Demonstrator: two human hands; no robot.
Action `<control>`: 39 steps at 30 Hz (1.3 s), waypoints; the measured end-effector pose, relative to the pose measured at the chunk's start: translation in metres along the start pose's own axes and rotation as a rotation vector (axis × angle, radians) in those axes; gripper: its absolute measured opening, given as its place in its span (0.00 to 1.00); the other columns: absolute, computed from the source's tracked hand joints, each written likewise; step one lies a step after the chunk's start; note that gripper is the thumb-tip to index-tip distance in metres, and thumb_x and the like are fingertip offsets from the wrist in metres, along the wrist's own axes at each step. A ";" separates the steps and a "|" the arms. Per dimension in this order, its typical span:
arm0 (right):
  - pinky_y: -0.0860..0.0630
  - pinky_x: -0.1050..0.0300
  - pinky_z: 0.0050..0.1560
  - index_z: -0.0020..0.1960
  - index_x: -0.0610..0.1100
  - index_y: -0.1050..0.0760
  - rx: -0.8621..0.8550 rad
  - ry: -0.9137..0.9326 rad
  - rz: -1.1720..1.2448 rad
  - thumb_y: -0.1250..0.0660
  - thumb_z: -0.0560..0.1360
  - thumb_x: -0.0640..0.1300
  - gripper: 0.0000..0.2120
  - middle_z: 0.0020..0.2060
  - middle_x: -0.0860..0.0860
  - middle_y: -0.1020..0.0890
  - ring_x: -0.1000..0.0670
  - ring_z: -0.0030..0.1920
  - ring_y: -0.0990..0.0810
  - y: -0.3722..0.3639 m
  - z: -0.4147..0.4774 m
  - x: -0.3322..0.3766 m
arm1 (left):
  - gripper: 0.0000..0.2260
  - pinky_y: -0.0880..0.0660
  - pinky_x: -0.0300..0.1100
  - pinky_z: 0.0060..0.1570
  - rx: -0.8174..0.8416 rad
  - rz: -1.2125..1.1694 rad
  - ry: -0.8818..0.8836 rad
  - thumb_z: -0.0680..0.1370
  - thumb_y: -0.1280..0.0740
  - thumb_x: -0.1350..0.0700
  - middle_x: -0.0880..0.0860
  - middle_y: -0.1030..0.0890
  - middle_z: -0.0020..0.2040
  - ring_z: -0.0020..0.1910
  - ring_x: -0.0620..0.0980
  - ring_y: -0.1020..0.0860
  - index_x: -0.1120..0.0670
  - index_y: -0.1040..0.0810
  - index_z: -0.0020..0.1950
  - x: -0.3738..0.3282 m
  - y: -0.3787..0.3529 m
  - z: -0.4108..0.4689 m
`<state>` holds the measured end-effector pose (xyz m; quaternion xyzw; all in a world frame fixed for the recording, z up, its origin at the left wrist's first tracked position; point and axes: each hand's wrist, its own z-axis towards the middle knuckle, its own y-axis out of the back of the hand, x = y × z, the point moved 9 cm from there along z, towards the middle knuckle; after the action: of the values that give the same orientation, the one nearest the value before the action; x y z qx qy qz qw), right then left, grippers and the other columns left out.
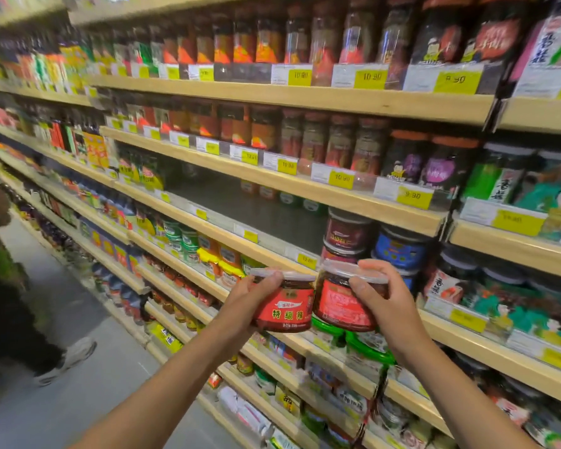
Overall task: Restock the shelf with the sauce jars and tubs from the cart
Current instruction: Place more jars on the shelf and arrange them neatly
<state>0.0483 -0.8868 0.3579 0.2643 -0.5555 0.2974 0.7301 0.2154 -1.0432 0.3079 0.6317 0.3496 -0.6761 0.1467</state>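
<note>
My left hand (251,294) grips a red-labelled sauce tub (285,306) with a clear lid. Beside it, my right hand (384,294) grips a second red sauce tub (340,303), tilted slightly left. The two tubs almost touch and are raised in front of the wooden shelf (272,251). That shelf level has a wide gap (250,205) behind its edge. To the right of the gap stand stacked red tubs (347,233) and blue tubs (400,243). The cart is out of view.
Shelves full of jars, bottles and packets run above, below and to both sides, with yellow price tags (340,179) on the edges. A person's leg and white shoe (68,358) stand in the aisle at left. The grey floor (94,393) lies below.
</note>
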 end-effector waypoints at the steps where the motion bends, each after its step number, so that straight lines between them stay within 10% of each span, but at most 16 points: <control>1: 0.20 0.58 0.41 0.57 0.54 0.25 0.005 0.001 -0.006 0.26 0.63 0.61 0.25 0.53 0.49 0.19 0.50 0.49 0.16 -0.001 0.010 -0.004 | 0.41 0.19 0.49 0.46 0.003 0.011 -0.012 0.62 0.20 0.39 0.60 0.16 0.57 0.53 0.59 0.16 0.57 0.27 0.68 -0.003 0.002 0.010; 10: 0.19 0.58 0.41 0.60 0.56 0.30 -0.017 0.019 0.015 0.27 0.70 0.61 0.23 0.56 0.49 0.21 0.51 0.48 0.15 -0.021 0.061 -0.016 | 0.44 0.18 0.45 0.43 0.076 0.002 -0.022 0.62 0.20 0.38 0.62 0.17 0.58 0.52 0.57 0.16 0.57 0.29 0.72 -0.014 0.015 0.082; 16: 0.18 0.49 0.51 0.62 0.57 0.32 -0.091 0.011 -0.033 0.22 0.56 0.58 0.38 0.59 0.50 0.22 0.48 0.56 0.18 -0.026 0.079 -0.027 | 0.53 0.18 0.45 0.42 0.221 -0.007 0.036 0.47 0.15 0.36 0.57 0.14 0.50 0.47 0.54 0.15 0.58 0.27 0.65 -0.012 0.019 0.123; 25: 0.19 0.46 0.56 0.64 0.63 0.33 -0.352 -0.013 -0.140 0.22 0.55 0.63 0.40 0.62 0.52 0.23 0.50 0.58 0.19 -0.054 0.098 -0.039 | 0.16 0.18 0.41 0.43 0.424 0.159 -0.033 0.75 0.28 0.50 0.51 0.13 0.47 0.45 0.48 0.14 0.52 0.23 0.61 -0.045 0.044 0.183; 31: 0.23 0.38 0.60 0.58 0.60 0.28 -0.569 0.015 -0.186 0.21 0.53 0.69 0.37 0.57 0.51 0.19 0.47 0.57 0.19 -0.078 0.113 -0.038 | 0.34 0.19 0.48 0.54 0.595 0.254 -0.125 0.65 0.24 0.43 0.59 0.15 0.57 0.54 0.57 0.16 0.58 0.23 0.66 -0.072 0.056 0.233; 39: 0.19 0.43 0.54 0.56 0.58 0.26 -0.720 -0.003 -0.223 0.20 0.59 0.62 0.29 0.56 0.50 0.19 0.47 0.54 0.17 -0.086 0.098 -0.023 | 0.15 0.23 0.34 0.44 0.628 0.611 -0.115 0.67 0.21 0.40 0.47 0.14 0.47 0.42 0.42 0.16 0.48 0.19 0.44 -0.080 0.055 0.296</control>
<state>0.0427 -1.0190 0.3545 0.0501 -0.5934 0.0013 0.8034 0.0412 -1.2967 0.3564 0.6815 -0.0841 -0.7092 0.1599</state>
